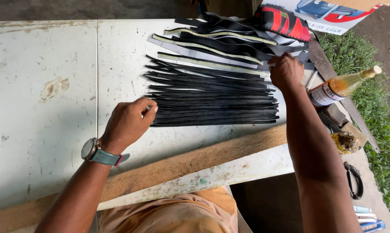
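Several long black rubber strips (212,101) lie side by side on a worn white table (44,86). My left hand (128,123), with a grey wristwatch, pinches the left end of one strip near the front of the row. My right hand (285,71) is closed on the right end of a strip at the far side of the row. Behind the row lies a looser heap of black and pale-edged strips (216,41).
A rough wooden plank (195,162) runs along the table's front edge. A red and black striped piece (283,21) lies at the back. On the right stand a glass bottle of amber liquid (341,86), a small jar (345,142), black scissors (354,179) and grass.
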